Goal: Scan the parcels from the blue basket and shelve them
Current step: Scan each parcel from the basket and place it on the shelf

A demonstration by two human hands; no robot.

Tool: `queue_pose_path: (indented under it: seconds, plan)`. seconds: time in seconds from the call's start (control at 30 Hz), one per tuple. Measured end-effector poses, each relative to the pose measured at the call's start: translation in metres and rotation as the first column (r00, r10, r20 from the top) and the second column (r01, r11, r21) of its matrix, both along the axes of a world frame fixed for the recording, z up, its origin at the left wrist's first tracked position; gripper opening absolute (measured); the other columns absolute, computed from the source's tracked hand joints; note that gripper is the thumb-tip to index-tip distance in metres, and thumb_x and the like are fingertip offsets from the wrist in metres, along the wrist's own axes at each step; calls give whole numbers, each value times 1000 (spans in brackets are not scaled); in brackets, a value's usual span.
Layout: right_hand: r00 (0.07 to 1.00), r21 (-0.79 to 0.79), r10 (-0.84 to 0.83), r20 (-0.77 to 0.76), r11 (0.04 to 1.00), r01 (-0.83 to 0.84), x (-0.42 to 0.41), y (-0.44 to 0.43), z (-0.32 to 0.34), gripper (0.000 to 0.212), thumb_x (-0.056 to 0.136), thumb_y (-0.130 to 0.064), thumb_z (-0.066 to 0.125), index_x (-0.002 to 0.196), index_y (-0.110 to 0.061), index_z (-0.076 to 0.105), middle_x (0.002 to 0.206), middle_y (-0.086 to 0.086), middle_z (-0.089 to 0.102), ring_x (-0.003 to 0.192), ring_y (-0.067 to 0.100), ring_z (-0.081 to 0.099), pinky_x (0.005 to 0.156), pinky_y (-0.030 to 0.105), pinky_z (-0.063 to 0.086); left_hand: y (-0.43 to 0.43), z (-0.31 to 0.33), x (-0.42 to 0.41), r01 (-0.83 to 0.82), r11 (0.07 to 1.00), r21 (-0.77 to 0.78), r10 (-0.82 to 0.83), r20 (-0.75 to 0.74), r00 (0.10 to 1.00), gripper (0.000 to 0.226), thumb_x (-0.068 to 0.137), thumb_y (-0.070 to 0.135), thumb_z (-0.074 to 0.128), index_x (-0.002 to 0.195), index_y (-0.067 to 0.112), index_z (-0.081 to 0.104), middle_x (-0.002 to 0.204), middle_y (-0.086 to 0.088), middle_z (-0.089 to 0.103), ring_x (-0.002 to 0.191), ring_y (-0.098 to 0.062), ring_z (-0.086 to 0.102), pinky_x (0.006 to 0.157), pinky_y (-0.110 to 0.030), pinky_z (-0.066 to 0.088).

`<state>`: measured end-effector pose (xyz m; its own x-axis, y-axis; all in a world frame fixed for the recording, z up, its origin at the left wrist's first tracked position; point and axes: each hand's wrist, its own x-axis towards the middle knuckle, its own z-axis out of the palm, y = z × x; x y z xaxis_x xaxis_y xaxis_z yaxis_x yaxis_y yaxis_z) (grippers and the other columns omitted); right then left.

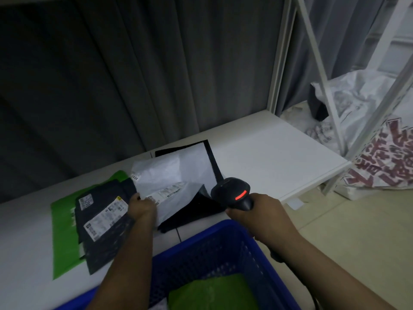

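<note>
One green parcel (63, 222) lay flat at the far left of the white shelf (279, 153). On it rested a dark parcel (105, 222) with white labels; whether that was one or two stacked could not be told. At its three o'clock the left hand (142, 208) reached forward from the bottom of the view, forearm straight, back of the hand up. Its fingers were curled over the near left edge of one white parcel (176, 175) and gripped it. This parcel sat tilted over one black parcel (214, 157), which showed at its twelve and five o'clock.

At six o'clock of these stood one blue basket (225, 233), with a second green parcel (214, 291) inside. The right hand (266, 215), at three o'clock of the white parcel, was wrapped tight round the handle of one black scanner (234, 193). The scanner's head, showing a red light, pointed toward the white parcel. At two o'clock, beyond the shelf's end, a red-printed white sack (380, 159) rested on the floor.
</note>
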<state>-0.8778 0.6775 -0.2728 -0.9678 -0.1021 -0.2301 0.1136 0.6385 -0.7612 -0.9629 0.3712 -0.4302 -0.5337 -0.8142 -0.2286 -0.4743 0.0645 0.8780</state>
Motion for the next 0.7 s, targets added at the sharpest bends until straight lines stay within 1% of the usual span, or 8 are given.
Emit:
queue_pose_path:
  seconds: [0.1,0.17,0.27,0.33,0.43,0.5,0.57,0.7]
  plan:
    - [999,35,39,-22,999,-39,4,-5,-2,27,84,-40,69,71,-19,56,63,-8,55,53,2,50,43,11,34,2,-14,-1,200,980,-12,-200,-4,980,56,90,7,63,142,9,44,143,-13,48,125,-30,50,108,-34,39]
    - [996,55,82,-34,995,-80,7,-9,-4,26,85,-39,68,73,-20,56,65,-9,53,55,1,48,44,11,34,2,-21,-7,397,912,-103,-387,105,916,59,88,9,67,142,6,43,144,-14,45,128,-30,46,110,-34,36]
    - [988,110,145,-42,984,-140,6,-12,-6,24,85,-41,67,83,-19,59,70,-9,54,61,0,48,47,13,32,-1,-22,-17,646,687,-334,-538,364,761,53,86,21,69,133,3,52,140,-23,42,128,-34,42,106,-33,36]
    - [987,129,158,-31,980,-153,4,-11,-5,24,85,-42,68,80,-20,57,71,-8,54,62,1,48,49,15,33,1,-20,-14,736,582,-345,-582,456,674,50,88,32,65,130,7,56,144,-23,38,130,-31,40,108,-31,34]
    - [989,136,144,-11,981,-141,2,-4,-1,26,83,-42,70,76,-20,58,73,-2,61,63,11,55,56,23,45,6,-8,3,792,521,-319,-632,479,609,35,96,30,55,121,5,61,134,-15,49,123,-26,46,99,-21,33]
    - [992,123,123,0,985,-122,2,1,0,29,81,-40,72,85,-12,65,82,9,69,71,22,63,68,34,55,18,5,25,791,519,-325,-664,430,612,35,97,23,53,126,4,58,135,-13,49,128,-26,43,98,-18,29]
    - [992,120,126,16,985,-128,8,5,0,31,81,-39,72,87,-9,66,84,14,70,77,28,67,75,39,56,33,16,60,779,518,-353,-697,354,624,41,97,20,56,135,6,52,145,-12,41,135,-25,37,104,-16,23]
    - [985,141,156,75,976,-166,38,2,-9,29,82,-39,72,72,-17,58,64,8,65,59,21,63,58,26,46,48,8,153,769,456,-448,-744,282,606,39,94,17,62,131,9,57,147,-14,42,136,-29,38,110,-24,22]
